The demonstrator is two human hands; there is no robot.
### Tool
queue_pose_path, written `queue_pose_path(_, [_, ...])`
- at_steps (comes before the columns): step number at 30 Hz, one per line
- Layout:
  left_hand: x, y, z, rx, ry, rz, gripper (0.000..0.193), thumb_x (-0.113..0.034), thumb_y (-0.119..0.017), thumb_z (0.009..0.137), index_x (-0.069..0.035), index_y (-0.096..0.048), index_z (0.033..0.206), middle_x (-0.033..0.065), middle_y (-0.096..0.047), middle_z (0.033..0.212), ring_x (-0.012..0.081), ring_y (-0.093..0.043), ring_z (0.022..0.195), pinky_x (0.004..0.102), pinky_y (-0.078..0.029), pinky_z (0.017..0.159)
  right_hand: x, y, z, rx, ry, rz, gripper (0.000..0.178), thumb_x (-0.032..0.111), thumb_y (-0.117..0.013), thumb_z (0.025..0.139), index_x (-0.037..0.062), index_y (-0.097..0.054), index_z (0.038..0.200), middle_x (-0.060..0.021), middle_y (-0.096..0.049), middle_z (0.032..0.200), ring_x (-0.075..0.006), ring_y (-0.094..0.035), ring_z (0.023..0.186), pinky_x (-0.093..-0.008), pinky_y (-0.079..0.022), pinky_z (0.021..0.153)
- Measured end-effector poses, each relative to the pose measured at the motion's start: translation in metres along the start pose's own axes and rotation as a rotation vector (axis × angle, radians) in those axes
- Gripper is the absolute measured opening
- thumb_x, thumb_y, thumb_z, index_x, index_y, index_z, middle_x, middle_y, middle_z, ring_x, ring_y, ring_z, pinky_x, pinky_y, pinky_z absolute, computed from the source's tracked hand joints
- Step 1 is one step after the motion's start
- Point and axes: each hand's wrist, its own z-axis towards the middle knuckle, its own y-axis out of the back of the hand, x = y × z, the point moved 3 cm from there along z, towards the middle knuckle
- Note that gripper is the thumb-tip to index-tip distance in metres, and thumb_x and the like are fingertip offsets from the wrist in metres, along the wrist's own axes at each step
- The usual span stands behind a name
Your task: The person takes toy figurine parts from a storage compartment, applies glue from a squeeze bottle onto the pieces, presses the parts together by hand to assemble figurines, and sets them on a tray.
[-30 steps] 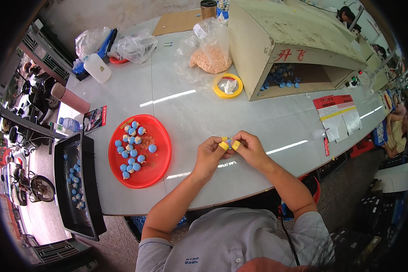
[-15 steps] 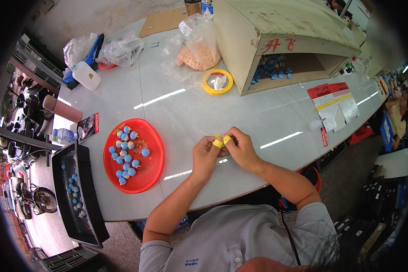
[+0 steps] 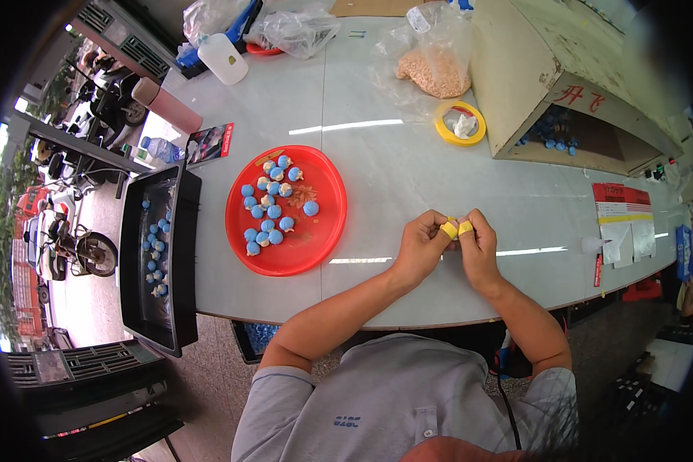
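Note:
Over the table's near side, my left hand [image 3: 425,245] and my right hand [image 3: 479,250] meet, thumbs and fingertips pinched together. Each thumb has a band of yellow tape around it. Whatever lies between the fingertips is too small and covered to make out. To the left of my hands, a round red tray [image 3: 327,239] holds several small blue balls [image 3: 310,208] with pale parts on them. Some orange-brown bits [image 3: 300,195] lie loose in the tray.
A black bin [image 3: 185,300] with more blue pieces stands at the table's left end. At the back are a plastic bag of pale orange pieces [image 3: 431,73], a yellow tape roll [image 3: 479,129] and a cream box [image 3: 516,92] holding blue pieces. A pink bottle [image 3: 168,106] stands back left.
The view has swung left, so the table and its things appear shifted rightward and up. My hands stay pinched together, with the fingers slightly rearranged.

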Motion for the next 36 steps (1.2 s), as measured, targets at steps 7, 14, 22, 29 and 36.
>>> queue_pose_path(7, [-0.003,0.006,-0.002,-0.015,0.004,0.046,0.015,-0.016,-0.060,0.095,-0.001,-0.059,0.095,0.0041,-0.064,0.088,0.0069,-0.058,0.076,0.0234,-0.051,0.069,-0.005,-0.005,0.000,-0.001,0.048,0.008,0.024,0.006,-0.049,0.095,0.0033,-0.038,0.074,-0.0010,-0.042,0.063,-0.0066,-0.035,0.060,-0.0261,-0.034,0.051])
queue_pose_path(14, [-0.006,0.001,-0.002,0.012,0.019,0.028,0.016,-0.017,-0.060,0.096,-0.001,-0.060,0.094,0.0039,-0.064,0.086,0.0075,-0.058,0.075,0.0231,-0.050,0.069,-0.007,0.001,-0.001,-0.016,0.034,0.002,0.023,0.005,-0.048,0.094,0.0031,-0.038,0.073,-0.0010,-0.040,0.063,-0.0067,-0.033,0.060,-0.0267,-0.032,0.050])
queue_pose_path(22, [-0.004,0.001,-0.002,0.005,0.035,0.031,0.015,-0.018,-0.059,0.096,-0.002,-0.060,0.094,0.0046,-0.065,0.087,0.0096,-0.058,0.074,0.0237,-0.047,0.068,-0.012,0.002,-0.003,0.041,0.001,0.002,0.017,0.004,-0.046,0.094,0.0032,-0.041,0.078,0.0007,-0.047,0.070,-0.0048,-0.037,0.066,-0.0236,-0.035,0.055])
queue_pose_path(29, [-0.005,0.002,-0.003,0.008,0.034,0.031,0.015,-0.018,-0.059,0.097,-0.003,-0.060,0.095,0.0045,-0.065,0.088,0.0097,-0.058,0.075,0.0244,-0.048,0.070,-0.008,0.002,-0.002,0.027,0.016,-0.021,0.020,0.005,-0.046,0.094,0.0036,-0.039,0.075,0.0011,-0.043,0.068,-0.0045,-0.034,0.065,-0.0246,-0.033,0.054])
queue_pose_path(36, [-0.006,0.003,-0.003,0.008,0.050,0.039,0.015,-0.018,-0.059,0.097,-0.003,-0.060,0.094,0.0040,-0.064,0.087,0.0095,-0.058,0.073,0.0239,-0.047,0.068,-0.009,0.002,-0.002,0.028,0.004,-0.023,0.020,0.005,-0.046,0.094,0.0036,-0.039,0.075,0.0008,-0.042,0.067,-0.0056,-0.034,0.064,-0.0253,-0.032,0.054])
